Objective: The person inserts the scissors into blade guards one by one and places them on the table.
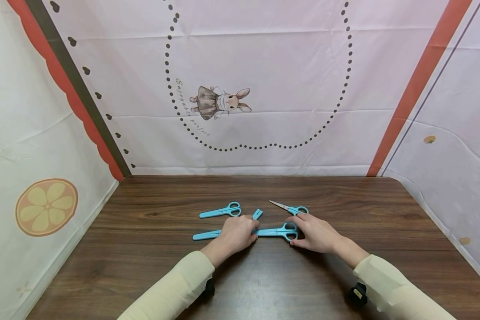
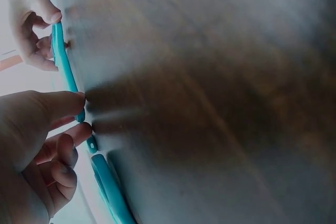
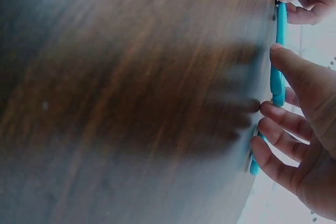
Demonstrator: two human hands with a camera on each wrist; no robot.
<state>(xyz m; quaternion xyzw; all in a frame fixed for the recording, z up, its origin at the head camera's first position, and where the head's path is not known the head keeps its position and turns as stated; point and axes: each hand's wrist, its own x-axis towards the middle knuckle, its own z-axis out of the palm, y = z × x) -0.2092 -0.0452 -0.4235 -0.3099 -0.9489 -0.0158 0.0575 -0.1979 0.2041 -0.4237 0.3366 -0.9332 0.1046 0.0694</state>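
In the head view a pair of light-blue scissors point(image 1: 270, 232) with covered blades lies between both hands. My left hand point(image 1: 235, 233) pinches its blade end with thumb and index finger, as the left wrist view shows. The right hand point(image 1: 319, 234) grips its handle loops, thumb on the near side and fingers beyond. A loose blue blade cover point(image 1: 258, 214) sticks out behind the left hand. To the left lies another blue covered blade point(image 1: 205, 236), its other end hidden by the left hand. Scissors with a bare metal blade point(image 1: 280, 205) lie just beyond the right hand.
Another pair of covered blue scissors point(image 1: 220, 212) lies farther back on the left. Everything rests on a dark wooden table point(image 1: 160, 191). Printed cloth walls point(image 1: 284, 89) stand behind it and at both sides.
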